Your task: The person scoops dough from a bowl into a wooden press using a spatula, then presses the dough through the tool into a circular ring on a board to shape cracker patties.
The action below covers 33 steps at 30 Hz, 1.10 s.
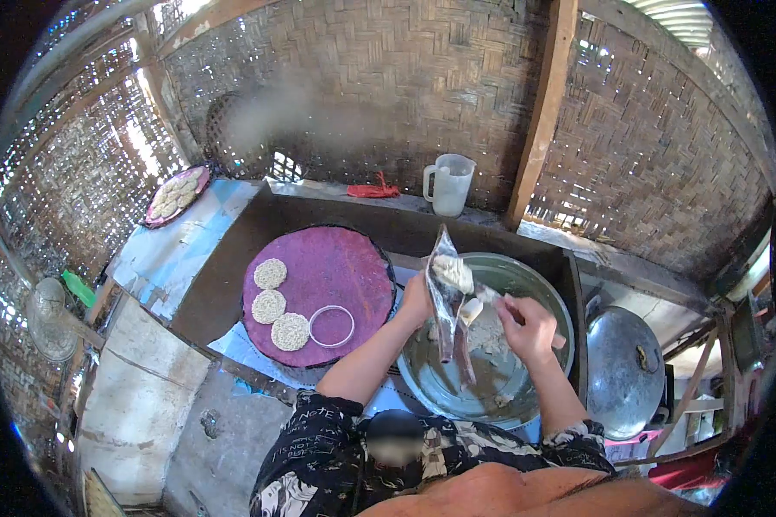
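Over a large basin [412, 370], my left hand [418, 299] is closed on the side of a shiny, creased bag [445, 320]. A pale, grainy mass [451, 272] shows in its opening. My right hand [528, 327] grips a spatula-like tool [487, 294], whose flat end meets the bag's opening; its exact kind is hard to make out. White, sticky mixture [490, 336] lies in the basin below. To the left, a round purple board [353, 276] carries several pale, grainy discs [268, 307] and a thin white ring [351, 326].
A plastic measuring jug [453, 185] stands on the ledge by the woven wall, with a red bag [373, 187] left of it. A plate of pale discs [177, 196] sits at the far left. To the right is a big metal lid [622, 370].
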{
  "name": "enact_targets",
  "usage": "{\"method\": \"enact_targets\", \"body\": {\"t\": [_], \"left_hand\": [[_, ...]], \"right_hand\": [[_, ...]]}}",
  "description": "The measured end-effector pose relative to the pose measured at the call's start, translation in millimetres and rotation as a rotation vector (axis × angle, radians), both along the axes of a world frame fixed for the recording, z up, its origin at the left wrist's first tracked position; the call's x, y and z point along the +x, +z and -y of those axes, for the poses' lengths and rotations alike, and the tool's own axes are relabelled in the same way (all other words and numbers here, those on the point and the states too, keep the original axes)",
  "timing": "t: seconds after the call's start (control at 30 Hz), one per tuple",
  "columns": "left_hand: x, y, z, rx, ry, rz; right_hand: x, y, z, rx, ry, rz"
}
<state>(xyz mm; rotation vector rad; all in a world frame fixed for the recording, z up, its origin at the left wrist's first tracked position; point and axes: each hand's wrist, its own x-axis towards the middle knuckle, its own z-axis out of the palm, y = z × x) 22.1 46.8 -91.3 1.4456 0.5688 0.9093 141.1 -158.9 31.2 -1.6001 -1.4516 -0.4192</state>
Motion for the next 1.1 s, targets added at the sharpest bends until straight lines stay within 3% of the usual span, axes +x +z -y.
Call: {"method": "enact_targets", "body": {"t": [0.03,0.1,0.13,0.17,0.2,0.27,0.3,0.37,0.47,0.53,0.6,0.67,0.73,0.77,0.8,0.83,0.87,0.93,1.0,1.03,1.1], "left_hand": [[-2.6,-5.9,-4.7,-0.136,-0.016,0.074],[-7.5,-19.7,-19.1,-0.401,-0.032,0.206],[-18.8,12.3,-8.3,-0.717,-0.077,0.324],[-39.1,52.5,9.9,-0.544,-0.088,0.240],[-52.1,78.1,23.0,-0.588,-0.101,0.370],[-64.2,52.7,-5.6,0.209,0.020,-0.032],[-68.6,49.3,-8.6,0.066,0.048,0.175],[-90.2,89.6,15.0,-0.107,-0.077,0.378],[-97.0,115.9,27.8,-0.171,-0.266,0.661],[-100.3,145.9,48.6,-0.147,-0.441,0.786],[-103.6,152.9,57.8,-0.112,-0.550,0.815],[-110.8,155.3,65.6,-0.050,-0.616,0.853],[-127.1,143.4,50.4,0.372,-0.483,0.673],[-142.9,141.6,40.7,0.683,-0.235,0.433],[-161.7,148.3,48.7,0.571,-0.252,0.355],[-180.4,154.9,56.5,0.457,-0.265,0.279],[-189.0,158.9,65.4,0.285,-0.322,0.374],[-205.0,146.4,56.5,0.451,-0.364,-0.037],[-210.9,139.4,56.5,0.587,-0.190,-0.206],[-212.8,137.3,57.6,0.656,-0.102,-0.292],[-217.9,143.1,65.1,0.476,-0.067,-0.173]], "right_hand": [[-5.0,1.0,5.0,-0.008,0.035,0.016],[-5.0,2.2,23.1,-0.265,0.186,-0.298],[-0.8,0.0,30.5,-0.392,0.264,-0.451],[5.1,-6.3,34.1,-0.414,0.322,-0.623],[11.7,-8.8,36.3,-0.396,0.230,-0.623],[22.9,-13.0,39.8,-0.365,0.044,-0.622],[26.4,-13.5,41.9,-0.475,-0.087,-0.482],[26.2,-13.9,46.1,-0.680,-0.350,-0.188],[-12.5,-27.5,29.1,-0.383,0.259,-0.814],[-55.0,-33.2,12.4,-0.420,0.850,-1.313],[-119.1,8.3,14.0,-0.555,1.019,-1.992],[-136.7,10.0,13.6,-0.434,1.418,-2.183],[-139.1,7.2,9.2,-0.390,1.683,-2.151],[-126.8,1.1,5.0,-0.411,1.737,-2.035],[-120.0,-2.3,2.5,-0.428,1.782,-1.919],[-124.9,15.0,6.6,-0.290,1.515,-1.920],[-131.7,37.7,15.6,-0.181,1.343,-1.953],[-126.3,45.5,7.2,-0.240,1.290,-1.573],[-118.0,39.5,-8.0,-0.385,1.211,-1.416],[-130.5,59.4,-5.9,-0.335,1.060,-1.262],[-152.5,79.4,-6.5,-0.285,0.849,-0.996]]}}
